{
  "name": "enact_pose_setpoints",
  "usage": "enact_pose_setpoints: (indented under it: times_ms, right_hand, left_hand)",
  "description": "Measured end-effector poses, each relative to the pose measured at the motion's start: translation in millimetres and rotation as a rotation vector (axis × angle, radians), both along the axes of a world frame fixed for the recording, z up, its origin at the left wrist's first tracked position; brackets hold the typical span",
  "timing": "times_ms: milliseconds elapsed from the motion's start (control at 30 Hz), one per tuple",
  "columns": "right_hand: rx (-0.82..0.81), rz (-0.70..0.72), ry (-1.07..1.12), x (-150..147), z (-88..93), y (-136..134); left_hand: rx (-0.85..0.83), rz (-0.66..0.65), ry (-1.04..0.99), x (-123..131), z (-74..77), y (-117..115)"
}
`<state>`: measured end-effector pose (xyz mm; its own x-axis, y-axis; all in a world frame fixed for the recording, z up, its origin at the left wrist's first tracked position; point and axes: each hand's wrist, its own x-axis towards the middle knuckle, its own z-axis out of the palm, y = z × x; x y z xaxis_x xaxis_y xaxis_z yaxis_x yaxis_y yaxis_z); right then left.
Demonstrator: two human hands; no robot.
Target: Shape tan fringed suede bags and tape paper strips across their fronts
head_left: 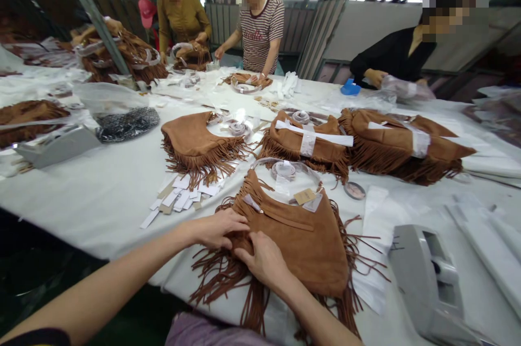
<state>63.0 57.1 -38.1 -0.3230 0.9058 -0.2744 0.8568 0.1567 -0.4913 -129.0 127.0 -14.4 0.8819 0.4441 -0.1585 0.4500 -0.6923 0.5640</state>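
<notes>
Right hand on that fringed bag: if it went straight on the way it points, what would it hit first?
Probably the left hand, just ahead of the right hand on the brown fringed bag; they nearly touch.

Fringed bag (309, 243), corner under right hand (264, 262)

Bare left grip (217, 228) and right grip (264, 262), dark sleeve (38, 338), lilac clothing (203, 331)

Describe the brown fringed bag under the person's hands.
The bag looks like tan suede, with long fringe along its edges. It lies flat on the white table, fringe hanging over the near edge. A paper tag and a wrapped strap sit at its top. The left hand and right hand grip one side.
</notes>
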Motion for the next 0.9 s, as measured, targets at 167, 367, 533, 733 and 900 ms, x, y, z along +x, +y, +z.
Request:
enact_pose_setpoints:
  times_ms: [167,367,533,733,900]
  right_hand:
    - [-0.001,-0.017,0.031,-10.5,-6.0,4.7]
    - [0.149,0.110,0.073,-6.0,-12.8,-6.7]
    - [0.255,0.141,0.000,-7.0,-22.4,-17.1]
    - [0.340,0.145,-0.081,-6.4,-25.2,-19.3]
    - [0.361,0.177,-0.206,-10.5,-22.8,-18.9]
  left_hand:
    - [0.061,-0.129,0.072,5.9,-2.1,17.7]
    - [0.128,-0.114,0.049,-3.6,-18.5,22.0]
    - [0.304,-0.099,0.051,-12.8,-49.6,17.2]
    - [0.307,-0.141,0.071,-15.2,-65.8,24.7]
    - [0.330,-0.044,0.044,-17.4,-50.0,13.2]
